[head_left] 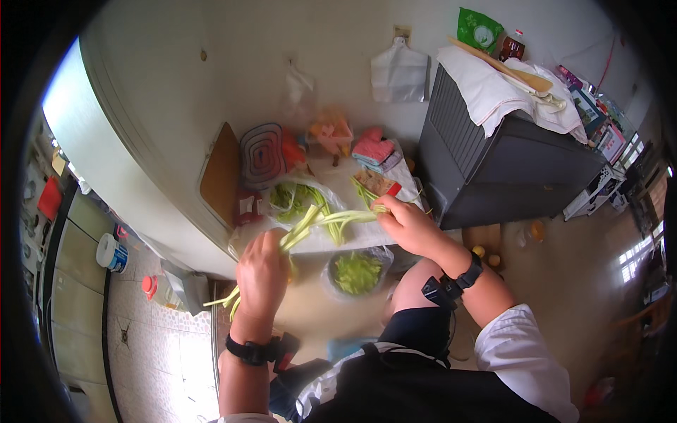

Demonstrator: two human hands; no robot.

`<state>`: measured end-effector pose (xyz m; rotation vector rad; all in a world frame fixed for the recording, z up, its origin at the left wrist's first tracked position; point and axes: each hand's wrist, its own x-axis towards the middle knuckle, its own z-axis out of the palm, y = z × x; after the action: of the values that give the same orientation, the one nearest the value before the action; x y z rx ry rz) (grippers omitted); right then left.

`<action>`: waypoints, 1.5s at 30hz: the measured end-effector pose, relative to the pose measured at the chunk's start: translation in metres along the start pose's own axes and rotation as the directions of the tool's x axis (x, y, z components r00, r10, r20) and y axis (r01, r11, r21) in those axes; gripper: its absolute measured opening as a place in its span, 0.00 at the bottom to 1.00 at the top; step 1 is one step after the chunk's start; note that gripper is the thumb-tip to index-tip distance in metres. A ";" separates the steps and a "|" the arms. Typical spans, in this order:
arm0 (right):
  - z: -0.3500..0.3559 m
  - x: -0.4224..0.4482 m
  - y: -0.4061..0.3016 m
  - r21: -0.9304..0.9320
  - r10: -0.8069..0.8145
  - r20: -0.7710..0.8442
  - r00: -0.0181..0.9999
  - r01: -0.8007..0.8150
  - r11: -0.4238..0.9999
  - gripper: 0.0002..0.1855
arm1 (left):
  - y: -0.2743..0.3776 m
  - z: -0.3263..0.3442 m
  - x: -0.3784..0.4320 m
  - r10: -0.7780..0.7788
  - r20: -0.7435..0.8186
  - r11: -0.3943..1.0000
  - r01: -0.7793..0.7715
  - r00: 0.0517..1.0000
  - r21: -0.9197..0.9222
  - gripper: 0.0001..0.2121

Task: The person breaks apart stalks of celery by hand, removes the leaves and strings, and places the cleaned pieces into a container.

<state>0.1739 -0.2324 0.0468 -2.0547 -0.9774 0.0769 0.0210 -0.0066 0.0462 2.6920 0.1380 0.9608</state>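
My left hand [261, 272] is closed around pale green leafy-vegetable stalks [300, 231], probably celery; their ends stick out on both sides of the fist. My right hand [404, 219] pinches the far end of a pale stalk [351, 216] that stretches between the hands, above the front of a low covered table [365, 241]. Behind the stalks an open clear plastic bag [330, 194] holds leafy greens [288, 201]. More thin stalks [362, 193] lie near a brown and red packet [378, 182]. Below the table edge stands a bag-lined bowl of green leaves [357, 272].
Folded pink and blue cloths [374, 148], a pink basket [333, 132] and an upright brown board [219, 177] stand at the table's back. A dark cabinet [518, 169] stands to the right. Bottles with red caps [149, 285] and a white bucket [108, 253] are on the left.
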 end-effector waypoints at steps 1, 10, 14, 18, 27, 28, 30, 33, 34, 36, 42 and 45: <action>-0.005 -0.001 -0.007 0.073 0.106 0.090 0.990 -0.113 0.991 0.11 | -0.001 0.002 0.001 0.000 -0.002 1.000 0.000 1.000 0.000 0.07; -0.016 -0.001 -0.025 0.434 0.012 0.226 0.974 -0.112 0.894 0.10 | 0.003 0.024 0.011 0.017 -0.047 0.964 -0.029 0.999 -0.264 0.10; -0.014 -0.002 -0.030 0.484 -0.038 0.264 0.964 -0.098 0.870 0.11 | 0.012 0.022 0.020 -0.029 0.080 0.910 0.060 0.996 -0.410 0.09; -0.005 -0.001 -0.033 0.534 -0.136 0.287 0.948 -0.040 0.845 0.12 | 0.025 0.020 0.028 -0.105 0.346 0.883 0.248 0.932 -0.399 0.10; 0.013 0.004 -0.031 0.637 -0.178 0.222 0.959 -0.004 0.771 0.13 | 0.025 0.031 0.020 -0.115 0.349 0.867 0.266 0.930 -0.422 0.14; 0.014 0.004 -0.033 0.464 -0.129 0.149 0.980 0.046 0.885 0.13 | 0.029 0.030 0.020 -0.103 0.301 0.880 0.228 0.948 -0.417 0.14; 0.023 0.005 -0.032 0.227 -0.155 -0.040 0.987 0.160 0.961 0.12 | 0.035 0.030 0.019 -0.090 0.254 0.892 0.191 0.963 -0.410 0.15; 0.030 0.004 -0.031 0.207 -0.082 -0.101 0.992 0.101 0.973 0.11 | 0.038 0.032 0.015 -0.122 0.233 0.899 0.207 0.965 -0.386 0.15; 0.033 0.003 -0.033 0.209 -0.083 -0.100 0.992 0.102 0.973 0.11 | 0.037 0.035 0.013 -0.104 0.200 0.905 0.176 0.974 -0.388 0.16; 0.039 0.003 -0.035 0.181 -0.114 -0.212 0.971 0.154 0.971 0.09 | 0.036 0.037 0.010 -0.083 0.168 0.909 0.144 0.982 -0.390 0.17; 0.034 0.003 -0.033 -0.021 -0.151 -0.165 0.975 0.150 0.988 0.09 | 0.035 0.038 0.009 -0.066 0.029 0.947 0.072 0.997 -0.313 0.16; 0.027 0.001 -0.026 0.219 -0.006 -0.002 1.000 0.006 0.976 0.09 | 0.030 0.036 0.009 -0.028 0.041 0.965 0.038 0.999 -0.259 0.16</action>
<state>0.1481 -0.2049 0.0486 -1.8489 -0.9315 0.1732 0.0509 -0.0421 0.0339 2.4571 0.0453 0.8529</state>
